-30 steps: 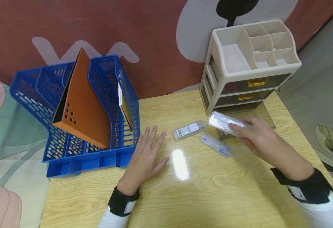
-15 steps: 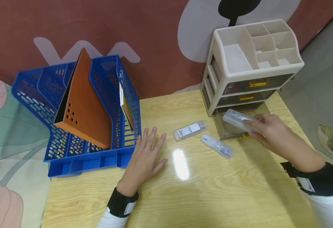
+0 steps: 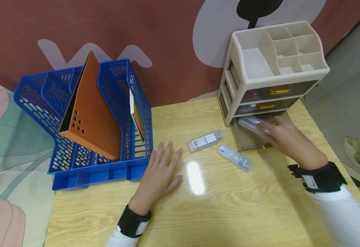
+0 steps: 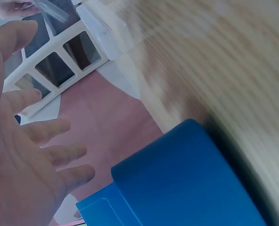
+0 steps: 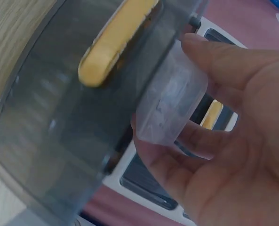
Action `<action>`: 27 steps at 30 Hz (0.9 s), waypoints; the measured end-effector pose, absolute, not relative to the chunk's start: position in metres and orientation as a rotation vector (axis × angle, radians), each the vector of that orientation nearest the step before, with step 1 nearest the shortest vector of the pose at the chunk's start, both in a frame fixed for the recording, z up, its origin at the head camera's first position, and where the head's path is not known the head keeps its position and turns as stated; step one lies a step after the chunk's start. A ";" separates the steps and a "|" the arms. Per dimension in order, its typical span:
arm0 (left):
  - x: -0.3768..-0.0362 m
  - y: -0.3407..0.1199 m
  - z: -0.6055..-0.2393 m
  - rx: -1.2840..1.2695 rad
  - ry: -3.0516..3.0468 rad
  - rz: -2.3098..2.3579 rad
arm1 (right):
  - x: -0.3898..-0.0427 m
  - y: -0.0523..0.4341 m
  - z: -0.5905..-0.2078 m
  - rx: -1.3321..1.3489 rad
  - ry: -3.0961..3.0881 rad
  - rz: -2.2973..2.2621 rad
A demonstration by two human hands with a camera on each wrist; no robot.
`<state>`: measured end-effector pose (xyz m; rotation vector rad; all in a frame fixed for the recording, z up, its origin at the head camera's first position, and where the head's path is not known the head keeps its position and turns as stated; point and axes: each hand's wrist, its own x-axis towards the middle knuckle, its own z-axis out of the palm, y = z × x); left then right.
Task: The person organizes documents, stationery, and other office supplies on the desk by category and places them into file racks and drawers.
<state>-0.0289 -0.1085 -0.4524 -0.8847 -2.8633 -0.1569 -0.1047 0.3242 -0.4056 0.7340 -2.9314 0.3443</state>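
My right hand (image 3: 283, 137) pinches a clear plastic case (image 3: 252, 124) and holds it over the pulled-out bottom drawer (image 3: 249, 139) of a beige drawer organizer (image 3: 272, 72). In the right wrist view the clear plastic case (image 5: 172, 101) sits between thumb and fingers, beside the smoky drawer front with its yellow handle (image 5: 113, 44). My left hand (image 3: 159, 171) lies flat on the wooden table (image 3: 229, 206), fingers spread. Two more clear cases lie between the hands: one with a white label (image 3: 204, 140) and one with blue contents (image 3: 235, 157).
A blue mesh file rack (image 3: 84, 120) stands at the left, holding an orange folder (image 3: 88, 113) and thin booklets (image 3: 135, 116). The organizer's top has several open compartments. The table's right edge drops to a grey floor (image 3: 346, 92). A painted wall lies behind.
My right hand has carried the clear case from the table's middle right toward the organizer, down over the open bottom drawer. The left hand has stayed flat.
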 end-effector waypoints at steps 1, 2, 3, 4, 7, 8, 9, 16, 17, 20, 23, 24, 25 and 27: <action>-0.029 -0.108 -0.453 -0.887 -2.862 -0.151 | -0.106 0.323 -0.407 0.723 -2.928 0.344; -0.029 -0.108 -0.453 -0.889 -2.865 -0.151 | -0.108 0.322 -0.409 0.715 -2.918 0.345; -0.029 -0.107 -0.454 -0.891 -2.869 -0.150 | -0.109 0.321 -0.411 0.710 -2.901 0.346; -0.029 -0.106 -0.454 -0.894 -2.869 -0.150 | -0.110 0.320 -0.413 0.706 -2.888 0.350; -0.029 -0.105 -0.455 -0.900 -2.864 -0.141 | -0.113 0.316 -0.418 0.670 -2.876 0.370; -0.029 -0.105 -0.455 -0.900 -2.865 -0.139 | -0.113 0.314 -0.420 0.657 -2.886 0.390; -0.029 -0.105 -0.455 -0.899 -2.864 -0.137 | -0.114 0.313 -0.421 0.642 -2.904 0.406; -0.028 -0.105 -0.457 -0.893 -2.869 -0.162 | -0.119 0.301 -0.422 0.461 -3.149 0.483; -0.028 -0.105 -0.457 -0.891 -2.869 -0.164 | -0.120 0.300 -0.421 0.436 -3.189 0.487; -0.027 -0.106 -0.458 -0.885 -2.868 -0.170 | -0.123 0.295 -0.420 0.369 -3.307 0.520; -0.027 -0.106 -0.459 -0.882 -2.874 -0.182 | -0.126 0.291 -0.420 0.317 -3.396 0.553; -0.027 -0.106 -0.459 -0.880 -2.876 -0.186 | -0.127 0.290 -0.420 0.300 -3.421 0.581; -0.027 -0.106 -0.459 -0.878 -2.879 -0.189 | -0.127 0.288 -0.419 0.284 -3.445 0.606; -0.026 -0.107 -0.459 -0.873 -2.887 -0.195 | -0.129 0.286 -0.419 0.259 -3.485 0.638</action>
